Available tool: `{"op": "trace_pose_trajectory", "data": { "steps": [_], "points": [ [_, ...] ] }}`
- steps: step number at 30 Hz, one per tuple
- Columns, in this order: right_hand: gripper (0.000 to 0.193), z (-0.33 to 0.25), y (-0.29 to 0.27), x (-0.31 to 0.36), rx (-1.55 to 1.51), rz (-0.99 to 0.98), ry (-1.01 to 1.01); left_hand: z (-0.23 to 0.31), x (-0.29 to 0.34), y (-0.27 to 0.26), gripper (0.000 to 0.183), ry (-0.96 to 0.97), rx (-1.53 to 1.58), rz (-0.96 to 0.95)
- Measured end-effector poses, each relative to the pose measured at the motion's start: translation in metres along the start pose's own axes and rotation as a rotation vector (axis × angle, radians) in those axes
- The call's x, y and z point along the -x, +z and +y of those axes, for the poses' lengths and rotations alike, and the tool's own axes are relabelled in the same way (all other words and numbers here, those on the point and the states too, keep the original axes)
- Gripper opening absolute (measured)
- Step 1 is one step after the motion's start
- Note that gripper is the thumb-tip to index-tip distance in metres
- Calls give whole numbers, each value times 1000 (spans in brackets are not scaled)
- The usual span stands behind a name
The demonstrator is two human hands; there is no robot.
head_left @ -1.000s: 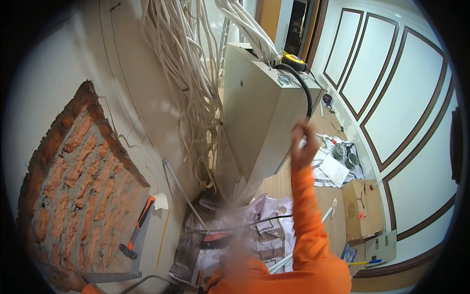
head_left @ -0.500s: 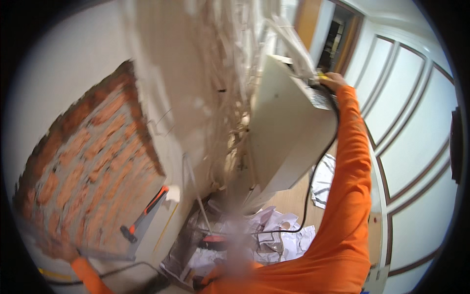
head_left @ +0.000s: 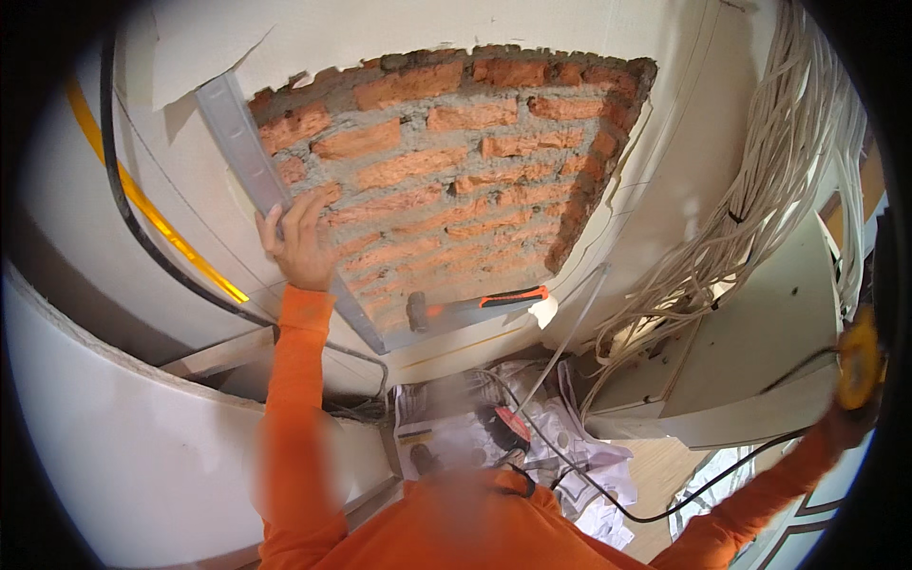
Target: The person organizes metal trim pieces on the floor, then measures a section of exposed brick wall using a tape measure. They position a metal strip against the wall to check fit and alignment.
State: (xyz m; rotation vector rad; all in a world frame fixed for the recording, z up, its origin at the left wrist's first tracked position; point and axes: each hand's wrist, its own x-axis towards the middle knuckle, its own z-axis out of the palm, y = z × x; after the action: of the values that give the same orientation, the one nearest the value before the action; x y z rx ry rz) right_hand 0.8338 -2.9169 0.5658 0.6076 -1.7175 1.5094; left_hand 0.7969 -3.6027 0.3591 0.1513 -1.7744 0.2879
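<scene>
A roughly cut opening in the pale wall bares red bricks (head_left: 408, 166). Along its left edge runs a grey metal profile (head_left: 233, 128), where my left hand (head_left: 302, 242) curls its fingers over the edge. A hammer (head_left: 480, 307) with a black and orange handle lies along the opening's lower edge. At the far right, my right hand (head_left: 845, 423) grips a yellow power tool (head_left: 860, 361). The tool's working end is hard to make out in the dark rim.
Bundled white cables (head_left: 731, 214) hang down the wall on the right, by a pale panel (head_left: 760, 332). Black cord (head_left: 655, 518) loops across the floor over crumpled paper (head_left: 594, 484). A red and black tool (head_left: 503, 427) lies there. At left, a yellow strip (head_left: 171, 233) runs beside another black cord.
My view has swung left, so the brick opening is now central. My right hand with the yellow tool has shifted to the far right edge; my left hand now shows clearly on the profile.
</scene>
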Motion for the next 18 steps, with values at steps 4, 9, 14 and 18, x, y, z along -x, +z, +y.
{"op": "trace_pose_trajectory", "data": {
  "steps": [4,9,14,18],
  "points": [
    [82,38,219,97,158,-682,75,-11,7,-37,33,-8,-18,-185],
    [74,94,387,171,-302,-692,69,9,-16,-36,66,0,122,-221],
    [82,93,475,204,-291,-748,-93,7,-17,-39,51,-29,218,-291],
    [89,88,498,227,-517,-787,99,-2,-16,-44,44,-51,248,-357]
  ]
}}
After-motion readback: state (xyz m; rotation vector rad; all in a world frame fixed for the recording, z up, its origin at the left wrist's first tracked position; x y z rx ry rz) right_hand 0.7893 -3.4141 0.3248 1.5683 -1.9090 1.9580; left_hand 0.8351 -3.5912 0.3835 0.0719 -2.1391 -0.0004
